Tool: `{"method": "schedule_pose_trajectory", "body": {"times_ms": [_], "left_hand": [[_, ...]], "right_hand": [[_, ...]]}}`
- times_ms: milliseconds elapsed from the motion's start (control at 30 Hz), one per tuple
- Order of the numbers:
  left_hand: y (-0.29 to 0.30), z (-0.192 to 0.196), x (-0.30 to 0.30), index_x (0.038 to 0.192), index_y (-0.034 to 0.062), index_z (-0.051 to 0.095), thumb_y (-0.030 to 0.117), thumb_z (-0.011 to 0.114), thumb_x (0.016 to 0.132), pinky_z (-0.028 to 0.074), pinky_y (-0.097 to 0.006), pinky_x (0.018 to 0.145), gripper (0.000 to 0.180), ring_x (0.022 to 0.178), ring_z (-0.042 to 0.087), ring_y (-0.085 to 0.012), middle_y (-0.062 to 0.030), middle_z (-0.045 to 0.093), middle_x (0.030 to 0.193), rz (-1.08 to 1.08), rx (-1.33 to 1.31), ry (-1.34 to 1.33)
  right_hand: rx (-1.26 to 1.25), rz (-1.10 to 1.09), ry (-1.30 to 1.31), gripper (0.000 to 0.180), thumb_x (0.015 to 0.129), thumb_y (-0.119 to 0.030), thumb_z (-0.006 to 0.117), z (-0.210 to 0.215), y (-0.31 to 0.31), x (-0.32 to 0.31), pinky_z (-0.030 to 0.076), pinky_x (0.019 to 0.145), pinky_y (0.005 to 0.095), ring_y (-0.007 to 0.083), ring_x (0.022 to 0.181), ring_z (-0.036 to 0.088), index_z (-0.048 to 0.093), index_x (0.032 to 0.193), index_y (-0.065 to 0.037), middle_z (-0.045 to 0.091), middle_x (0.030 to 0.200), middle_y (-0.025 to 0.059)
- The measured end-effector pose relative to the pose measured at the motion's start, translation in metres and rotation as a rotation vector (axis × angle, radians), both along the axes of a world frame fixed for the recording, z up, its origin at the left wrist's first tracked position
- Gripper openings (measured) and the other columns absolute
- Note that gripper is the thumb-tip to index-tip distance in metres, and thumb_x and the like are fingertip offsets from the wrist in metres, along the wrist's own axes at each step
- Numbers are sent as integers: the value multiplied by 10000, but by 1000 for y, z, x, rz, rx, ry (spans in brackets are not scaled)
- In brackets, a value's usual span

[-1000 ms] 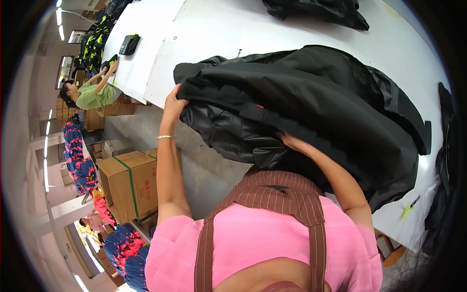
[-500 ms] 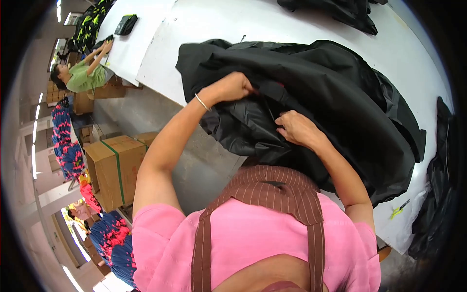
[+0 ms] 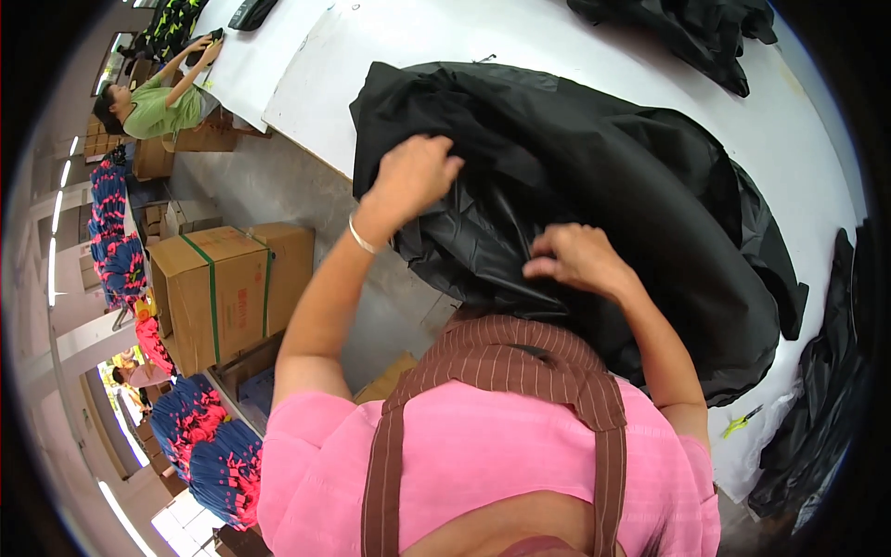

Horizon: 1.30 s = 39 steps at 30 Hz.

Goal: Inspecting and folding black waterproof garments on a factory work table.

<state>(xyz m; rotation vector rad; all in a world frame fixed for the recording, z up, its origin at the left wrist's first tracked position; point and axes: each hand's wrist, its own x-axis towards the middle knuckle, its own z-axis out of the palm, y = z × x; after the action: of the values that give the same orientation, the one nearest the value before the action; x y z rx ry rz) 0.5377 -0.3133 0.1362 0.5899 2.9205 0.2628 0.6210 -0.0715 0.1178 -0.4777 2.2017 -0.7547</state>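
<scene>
A large piece of black, slightly shiny fabric (image 3: 650, 204) lies bunched over the white table in front of me, its near edge hanging toward my body. Above its left part is my left hand (image 3: 414, 176), with fingers bent and the thumb side apart; no cloth shows between them. My right hand (image 3: 580, 258) rests at the middle of the fabric, near a creased, glossier area. Its index finger and thumb are apart, and the other fingers are curled. The undersides of both hands are hidden.
More black fabric lies at the table's far side (image 3: 687, 37) and right edge (image 3: 807, 371). Yellow-handled snips (image 3: 740, 423) lie near clear plastic. Cardboard boxes (image 3: 227, 292) stand left of the table (image 3: 316, 102). A person in green (image 3: 162, 111) works at the far left.
Both hands have come off their pinch on the fabric. My left hand has shifted left; the right has moved slightly nearer. A small red spot between them no longer shows, and the view has turned a little.
</scene>
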Motion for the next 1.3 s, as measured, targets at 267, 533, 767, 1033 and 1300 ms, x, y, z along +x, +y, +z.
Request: {"method": "schedule_pose_trajectory", "body": {"times_ms": [267,533,767,1033,1300], "left_hand": [[-10,-8,74,1323,122,473,299,761,708,469,-436,869,702,1061,563,-355,-171,499,1295,140,-97,-137],[-16,-19,73,1265,98,530,276,766,699,490,-421,843,638,1059,574,-345,-172,533,1266,168,-24,-58],[15,-70,32,945,66,663,213,684,758,512,-413,738,238,881,638,-313,-162,639,976,112,-151,-14],[-14,-74,14,858,-8,673,113,576,777,493,-395,758,175,874,615,-358,-214,641,896,49,294,-167],[-31,-36,9,890,-37,578,181,545,908,395,-244,776,221,786,477,-95,7,522,776,265,800,-734]], "right_hand": [[-449,-331,77,744,786,-373,666,-59,-31,-83,437,920,319,263,1084,590,420,1326,77,558,1239,247],[-374,-438,33,824,721,-385,715,-62,-31,-90,407,946,305,279,1114,552,404,1329,78,567,1193,248],[-379,-468,160,611,689,-237,771,-60,-49,-54,445,845,312,226,966,570,494,1166,27,579,1018,164],[-464,-595,2,346,781,-282,697,-54,-35,-62,438,803,299,202,853,583,611,1021,-50,620,888,107],[-449,-603,-5,308,796,-297,696,-4,-28,-64,416,708,235,104,760,519,611,954,-46,585,796,21]]}}
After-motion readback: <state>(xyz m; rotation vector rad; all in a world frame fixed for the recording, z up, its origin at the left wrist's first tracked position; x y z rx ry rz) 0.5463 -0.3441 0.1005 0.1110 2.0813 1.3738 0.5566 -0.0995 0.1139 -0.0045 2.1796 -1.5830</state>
